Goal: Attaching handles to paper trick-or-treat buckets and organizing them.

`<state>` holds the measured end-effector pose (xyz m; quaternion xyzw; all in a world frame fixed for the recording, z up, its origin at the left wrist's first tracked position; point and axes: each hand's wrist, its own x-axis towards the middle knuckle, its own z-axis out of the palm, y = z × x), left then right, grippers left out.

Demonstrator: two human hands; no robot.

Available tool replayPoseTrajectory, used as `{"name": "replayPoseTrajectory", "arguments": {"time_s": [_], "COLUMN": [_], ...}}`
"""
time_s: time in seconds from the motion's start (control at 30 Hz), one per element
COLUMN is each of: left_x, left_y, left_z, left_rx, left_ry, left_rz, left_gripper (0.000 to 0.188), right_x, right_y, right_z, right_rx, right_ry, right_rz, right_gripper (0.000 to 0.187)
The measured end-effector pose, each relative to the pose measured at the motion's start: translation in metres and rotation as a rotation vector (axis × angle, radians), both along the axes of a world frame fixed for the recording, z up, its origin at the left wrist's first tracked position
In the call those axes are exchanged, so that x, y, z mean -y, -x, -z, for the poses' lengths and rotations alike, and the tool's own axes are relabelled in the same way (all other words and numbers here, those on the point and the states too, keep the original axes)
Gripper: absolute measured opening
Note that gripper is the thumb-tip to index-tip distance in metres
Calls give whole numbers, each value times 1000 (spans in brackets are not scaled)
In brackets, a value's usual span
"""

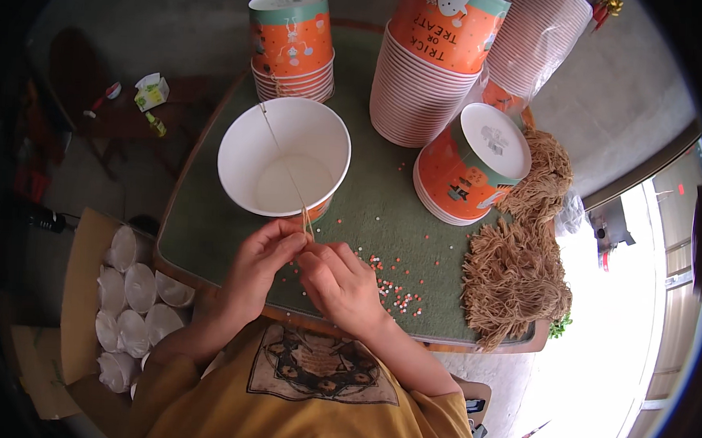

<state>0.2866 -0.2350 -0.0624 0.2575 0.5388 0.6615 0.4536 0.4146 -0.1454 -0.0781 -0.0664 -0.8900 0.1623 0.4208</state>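
Note:
Close together at the near side of a white-lined paper bucket, my left hand and my right hand pinch a thin tan cord. The cord runs from my fingertips across the bucket's open mouth to its far rim. Both hands are closed, and the cord's end is hidden between the fingers. The bucket stands upright, its white inside showing. Small orange and white round bits lie scattered on the green tabletop beside my right hand.
Upside-down orange buckets stand at the back left and right, with a tall stack between. Bundled tan cords lie at the table's right edge. A cardboard box with white wrapped bucket stacks sits at lower left.

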Motion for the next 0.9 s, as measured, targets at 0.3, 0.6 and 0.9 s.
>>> {"name": "replayPoseTrajectory", "arguments": {"time_s": [0.3, 0.6, 0.9], "left_x": [-13, -16, -20], "left_y": [9, 29, 54], "left_z": [-5, 2, -6], "left_rx": [227, 95, -87], "left_ry": [-45, -27, 4], "left_rz": [-95, -106, -43], "left_gripper": [12, 12, 14], "right_x": [-4, -12, -92], "right_y": [-1, 7, 15], "right_z": [-6, -16, -35], "right_rx": [91, 90, 57], "right_ry": [-137, 2, -31], "right_rz": [-158, -233, 123], "right_gripper": [22, 30, 23]}}
